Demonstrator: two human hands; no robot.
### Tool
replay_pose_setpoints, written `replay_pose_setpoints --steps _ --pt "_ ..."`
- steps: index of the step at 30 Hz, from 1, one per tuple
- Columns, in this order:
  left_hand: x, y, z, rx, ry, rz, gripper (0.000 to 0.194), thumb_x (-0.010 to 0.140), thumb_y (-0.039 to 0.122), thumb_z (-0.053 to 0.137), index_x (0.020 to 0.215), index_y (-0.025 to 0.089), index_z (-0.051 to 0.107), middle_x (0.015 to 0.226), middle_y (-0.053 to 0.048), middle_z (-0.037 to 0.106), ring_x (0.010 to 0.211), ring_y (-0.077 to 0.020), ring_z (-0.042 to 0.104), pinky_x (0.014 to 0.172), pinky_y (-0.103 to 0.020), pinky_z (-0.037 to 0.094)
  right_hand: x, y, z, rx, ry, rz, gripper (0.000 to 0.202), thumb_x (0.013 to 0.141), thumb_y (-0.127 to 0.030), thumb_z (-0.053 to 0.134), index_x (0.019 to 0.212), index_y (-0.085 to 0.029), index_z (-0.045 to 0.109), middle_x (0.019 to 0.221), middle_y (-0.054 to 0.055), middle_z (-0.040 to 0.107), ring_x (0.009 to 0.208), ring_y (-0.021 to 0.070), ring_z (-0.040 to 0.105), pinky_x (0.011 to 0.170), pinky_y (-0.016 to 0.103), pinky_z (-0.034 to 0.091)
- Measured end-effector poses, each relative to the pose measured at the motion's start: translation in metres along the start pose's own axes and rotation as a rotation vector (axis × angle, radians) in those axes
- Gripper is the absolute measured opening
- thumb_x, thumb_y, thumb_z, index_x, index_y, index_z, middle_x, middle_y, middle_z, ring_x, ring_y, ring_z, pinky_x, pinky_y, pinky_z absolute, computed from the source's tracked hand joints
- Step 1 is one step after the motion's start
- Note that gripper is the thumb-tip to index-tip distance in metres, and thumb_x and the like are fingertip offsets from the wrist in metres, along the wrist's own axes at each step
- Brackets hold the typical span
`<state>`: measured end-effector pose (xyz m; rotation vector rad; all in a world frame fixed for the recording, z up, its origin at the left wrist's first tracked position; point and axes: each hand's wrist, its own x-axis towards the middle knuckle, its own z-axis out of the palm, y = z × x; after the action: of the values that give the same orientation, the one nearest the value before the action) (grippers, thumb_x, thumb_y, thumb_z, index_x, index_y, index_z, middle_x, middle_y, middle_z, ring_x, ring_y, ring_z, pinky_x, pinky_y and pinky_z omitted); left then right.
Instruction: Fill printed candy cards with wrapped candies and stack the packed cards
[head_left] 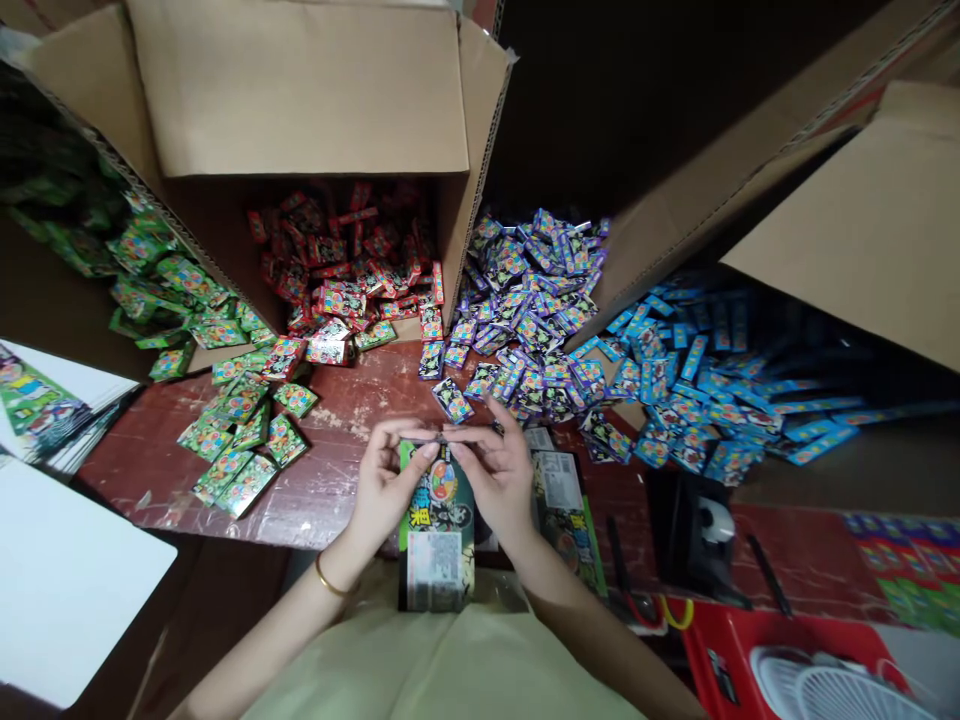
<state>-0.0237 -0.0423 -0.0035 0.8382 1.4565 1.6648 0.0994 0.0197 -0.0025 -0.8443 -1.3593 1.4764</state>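
My left hand [386, 475] and my right hand [501, 482] pinch the top edge of a printed pouch [436, 560] between thumbs and fingers. This pouch is dark and green with coloured lettering and a pale text panel, and it hangs down in front of my body. Whether anything is inside it, I cannot tell. Beside my right forearm, more printed pouches [566, 510] of the same look lie on the table. Just beyond my fingertips is a small purple packet [452, 400].
Cardboard boxes [300, 90] on the red-brown table [322, 490] spill small green packets [247, 400], red packets [337, 300], purple packets [525, 300] and blue packets [675, 390]. A black tape dispenser [690, 540] and red tray [712, 640] are at right, printed sheets [45, 410] at left.
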Motion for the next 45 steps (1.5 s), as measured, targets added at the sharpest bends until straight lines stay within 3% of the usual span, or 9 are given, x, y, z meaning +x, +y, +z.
replay_pose_setpoints --steps 3,8,14,18,22,26,29,34,45 --pt "0.001 0.008 -0.001 0.047 -0.025 -0.091 0.017 0.078 0.034 0.071 0.084 0.019 0.067 0.094 -0.006 0.072 0.088 -0.0181 0.066 0.082 -0.03 0.051 0.005 -0.005 -0.006 -0.013 -0.004 0.075 0.057 0.079 -0.029 0.071 0.129 -0.027 0.045 0.086 0.003 0.073 0.089 0.0231 0.07 0.09 0.043 0.054" --pt "0.014 0.02 0.001 -0.074 0.039 -0.221 0.031 0.068 0.04 0.079 0.088 0.017 0.07 0.08 -0.004 0.074 0.074 -0.0164 0.067 0.07 -0.027 0.053 0.02 -0.01 -0.018 0.005 -0.109 0.224 0.05 0.072 -0.033 0.077 0.118 -0.025 0.056 0.09 0.005 0.074 0.088 0.0235 0.071 0.085 0.041 0.056" --pt "0.013 0.016 0.004 0.128 -0.037 -0.163 0.031 0.079 0.044 0.067 0.071 0.014 0.07 0.067 -0.001 0.069 0.06 -0.0119 0.059 0.059 -0.023 0.047 0.033 -0.011 -0.029 0.131 -0.115 0.376 0.05 0.065 -0.03 0.082 0.108 -0.02 0.059 0.082 0.003 0.076 0.08 0.0203 0.072 0.083 0.037 0.055" --pt "0.007 0.004 0.008 0.095 -0.086 -0.091 0.021 0.076 0.035 0.072 0.082 0.017 0.065 0.089 -0.003 0.071 0.082 -0.0149 0.065 0.076 -0.025 0.05 0.018 -0.003 -0.031 -0.063 -0.096 0.217 0.034 0.075 -0.032 0.075 0.106 -0.022 0.065 0.091 0.005 0.076 0.088 0.0217 0.071 0.086 0.038 0.055" --pt "0.004 -0.007 0.011 0.026 -0.124 -0.217 0.034 0.07 0.033 0.077 0.091 0.02 0.054 0.081 0.001 0.066 0.069 -0.013 0.062 0.066 -0.025 0.051 0.006 0.002 -0.033 -0.215 -0.096 0.073 0.021 0.086 -0.034 0.062 0.103 -0.025 0.067 0.1 0.007 0.074 0.095 0.0209 0.069 0.09 0.038 0.053" --pt "0.005 -0.01 0.013 0.051 -0.165 -0.229 0.039 0.07 0.032 0.078 0.095 0.02 0.051 0.082 0.002 0.063 0.069 -0.0116 0.06 0.066 -0.024 0.05 0.029 -0.007 -0.041 -0.201 -0.112 0.02 0.018 0.078 -0.036 0.07 0.089 -0.022 0.068 0.095 0.006 0.07 0.09 0.018 0.066 0.082 0.033 0.054" --pt "0.006 -0.009 0.015 0.06 -0.171 -0.218 0.04 0.068 0.032 0.079 0.094 0.02 0.051 0.082 0.002 0.062 0.069 -0.0113 0.059 0.066 -0.023 0.049 0.057 -0.02 -0.046 -0.228 -0.266 0.056 0.022 0.071 -0.037 0.076 0.07 -0.018 0.065 0.085 0.004 0.066 0.082 0.0151 0.063 0.075 0.029 0.052" --pt "0.007 -0.007 0.017 0.076 -0.175 -0.213 0.04 0.069 0.033 0.078 0.094 0.019 0.051 0.078 0.003 0.06 0.067 -0.0111 0.057 0.064 -0.023 0.047 0.082 -0.032 -0.042 -0.18 -0.615 0.338 0.032 0.065 -0.043 0.078 0.072 -0.014 0.066 0.068 0.001 0.066 0.064 0.0123 0.061 0.063 0.025 0.048" --pt "0.01 -0.006 0.019 0.129 -0.172 -0.179 0.041 0.07 0.036 0.077 0.096 0.018 0.051 0.077 0.002 0.06 0.066 -0.0115 0.056 0.064 -0.024 0.046 0.082 -0.028 -0.035 -0.476 -0.685 0.227 0.013 0.07 -0.025 0.072 0.066 -0.014 0.066 0.055 -0.004 0.056 0.049 0.006 0.044 0.049 0.02 0.033"
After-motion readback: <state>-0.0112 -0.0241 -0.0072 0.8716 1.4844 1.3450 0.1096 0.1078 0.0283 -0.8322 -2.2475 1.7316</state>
